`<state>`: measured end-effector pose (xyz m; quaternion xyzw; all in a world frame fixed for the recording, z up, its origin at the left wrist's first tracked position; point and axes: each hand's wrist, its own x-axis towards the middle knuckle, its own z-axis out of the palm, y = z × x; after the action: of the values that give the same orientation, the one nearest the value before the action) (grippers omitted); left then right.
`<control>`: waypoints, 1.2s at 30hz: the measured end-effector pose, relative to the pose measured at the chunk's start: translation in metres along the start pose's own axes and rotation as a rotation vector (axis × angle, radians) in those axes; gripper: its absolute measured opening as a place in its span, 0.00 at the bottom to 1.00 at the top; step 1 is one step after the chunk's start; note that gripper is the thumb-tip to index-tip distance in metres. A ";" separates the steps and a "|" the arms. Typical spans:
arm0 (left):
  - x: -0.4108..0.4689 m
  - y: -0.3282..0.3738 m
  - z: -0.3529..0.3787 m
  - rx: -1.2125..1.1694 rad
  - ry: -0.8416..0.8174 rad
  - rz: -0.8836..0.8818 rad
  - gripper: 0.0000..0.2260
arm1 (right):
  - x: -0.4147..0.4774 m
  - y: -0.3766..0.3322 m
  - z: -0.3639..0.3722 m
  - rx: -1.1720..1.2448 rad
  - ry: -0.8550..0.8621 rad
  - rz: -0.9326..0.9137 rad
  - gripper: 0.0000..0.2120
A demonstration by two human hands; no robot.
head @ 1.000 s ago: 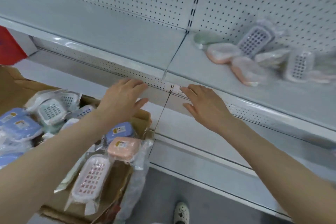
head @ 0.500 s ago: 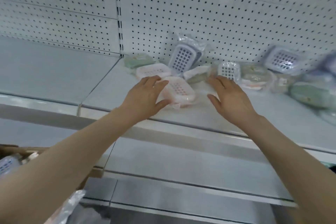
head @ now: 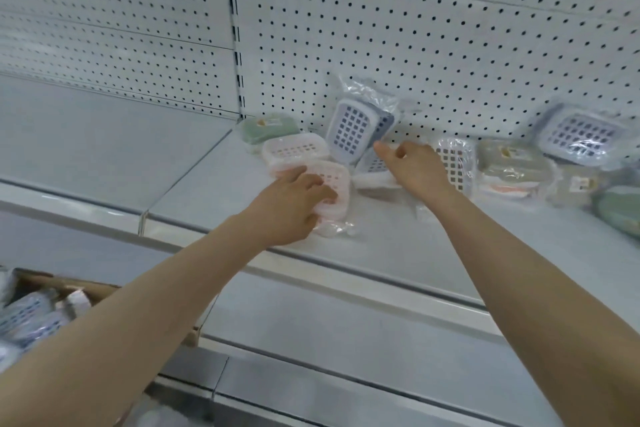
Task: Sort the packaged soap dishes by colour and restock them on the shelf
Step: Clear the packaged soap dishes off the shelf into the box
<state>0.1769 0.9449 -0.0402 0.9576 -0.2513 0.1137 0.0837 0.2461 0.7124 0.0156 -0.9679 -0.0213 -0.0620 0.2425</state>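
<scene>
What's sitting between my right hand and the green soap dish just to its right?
A white grid soap dish in clear wrap, shown in the head view.

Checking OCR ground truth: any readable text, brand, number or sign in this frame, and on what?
No text here can be read.
Sticker on the left green soap dish: too blurred.
Sticker on the middle green soap dish: too blurred.
Sticker on the grey-green pack beside it: too blurred.
Pink soap dish under the left hand: no label shows.
Pegboard: no print visible.
</scene>
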 end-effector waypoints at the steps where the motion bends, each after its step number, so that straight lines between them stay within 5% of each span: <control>1: -0.004 -0.003 -0.005 0.001 -0.006 -0.030 0.21 | -0.001 0.000 0.002 0.011 -0.011 0.018 0.18; 4: -0.016 -0.009 -0.023 0.019 -0.036 -0.168 0.19 | -0.005 0.006 0.006 0.058 -0.051 0.056 0.13; 10: -0.008 -0.009 -0.029 0.022 -0.052 -0.417 0.28 | -0.019 0.009 -0.001 0.154 -0.022 0.010 0.30; 14: -0.001 0.001 -0.013 -0.016 0.008 -0.408 0.35 | -0.032 0.014 -0.006 0.153 0.027 -0.008 0.35; 19: 0.000 0.005 -0.011 -0.019 0.018 -0.249 0.37 | -0.040 0.031 -0.014 -0.011 -0.201 0.139 0.29; 22: 0.003 0.011 -0.011 -0.012 0.077 -0.169 0.37 | -0.041 0.045 -0.024 0.104 -0.021 0.118 0.17; 26: 0.017 0.021 -0.010 -0.011 0.138 -0.127 0.36 | -0.027 0.062 -0.040 0.137 0.292 0.148 0.15; 28: 0.025 0.026 -0.006 -0.001 0.144 -0.111 0.36 | -0.014 0.074 -0.039 0.058 0.307 0.195 0.21; 33: 0.034 0.028 0.012 0.033 0.105 -0.159 0.35 | -0.010 0.088 -0.023 0.122 0.044 0.378 0.55; 36: 0.038 0.028 0.016 0.037 0.103 -0.183 0.34 | -0.010 0.087 -0.016 0.153 0.032 0.354 0.61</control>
<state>0.1979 0.8992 -0.0432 0.9708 -0.1560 0.1591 0.0888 0.2404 0.6281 -0.0125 -0.9342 0.1482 -0.0318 0.3229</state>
